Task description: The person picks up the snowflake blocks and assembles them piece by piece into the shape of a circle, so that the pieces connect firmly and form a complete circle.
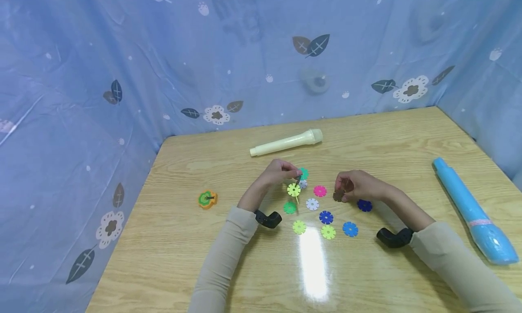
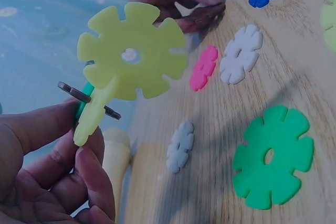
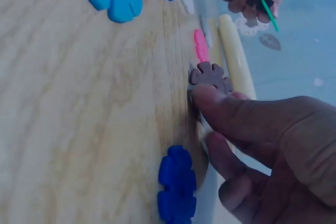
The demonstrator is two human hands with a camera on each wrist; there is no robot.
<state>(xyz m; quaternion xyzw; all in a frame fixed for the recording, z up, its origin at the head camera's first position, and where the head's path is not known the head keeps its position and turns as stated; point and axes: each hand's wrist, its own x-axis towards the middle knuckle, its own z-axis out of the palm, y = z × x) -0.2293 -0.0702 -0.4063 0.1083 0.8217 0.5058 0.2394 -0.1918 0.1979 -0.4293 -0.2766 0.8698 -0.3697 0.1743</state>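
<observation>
My left hand [image 1: 280, 171] pinches a small joined cluster of notched plastic discs just above the table. In the left wrist view it includes a yellow disc [image 2: 149, 51], another yellow disc [image 2: 94, 111] seen edge-on, a brown disc [image 2: 73, 92] and a bit of green. My right hand [image 1: 360, 185] pinches a single brown disc [image 3: 210, 74] between thumb and fingers, low over the tabletop. Between the hands lie a pink disc [image 1: 320, 191], a white disc [image 1: 312, 204] and a green disc [image 1: 290, 208]. A dark blue disc [image 1: 364, 205] lies beside the right hand.
More loose discs lie nearer me, among them a light blue disc [image 1: 350, 229] and a yellow disc [image 1: 299, 227]. A cream toy microphone [image 1: 285, 143] lies behind the hands. At right is a blue inflatable-looking stick [image 1: 473, 209]; at left, a tree-patterned piece [image 1: 207, 199].
</observation>
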